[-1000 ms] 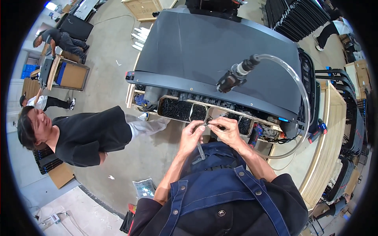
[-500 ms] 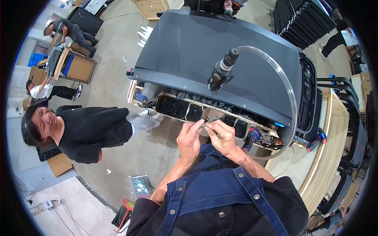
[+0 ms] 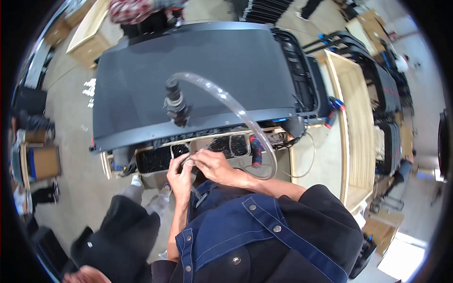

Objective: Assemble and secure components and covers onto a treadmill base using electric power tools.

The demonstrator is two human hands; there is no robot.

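Left hand [image 3: 178,178] is curled nearly closed, its thumb and fingertips pinching a small piece [image 3: 190,157] that is too small and blurred to identify. Right hand [image 3: 212,166] meets it from the right, fingers bent and drawn together at the tips, gripping that same piece; whether the fingertips of both hands touch one another I cannot tell. The piece is above the near side of a row of trays, in front of the person's blue apron [image 3: 222,212]. Just below the left hand a grey strip [image 3: 201,198] shows against the apron; whether it is held is unclear.

On the far side of the hands, a long tray [image 3: 153,161] of black parts stands at the left of the row, with smaller compartments to its right. A red-and-black power tool [image 3: 256,152] is beside the right end of the row. Beyond lies a broad dark panel [image 3: 212,66], and over its near part hangs a black tool [image 3: 177,104] with a clear hose [image 3: 231,101] curving right and near. At the right stand a pale surface [image 3: 316,162] and a wooden crate [image 3: 356,141]. A person in black [image 3: 120,236] is at the near left.
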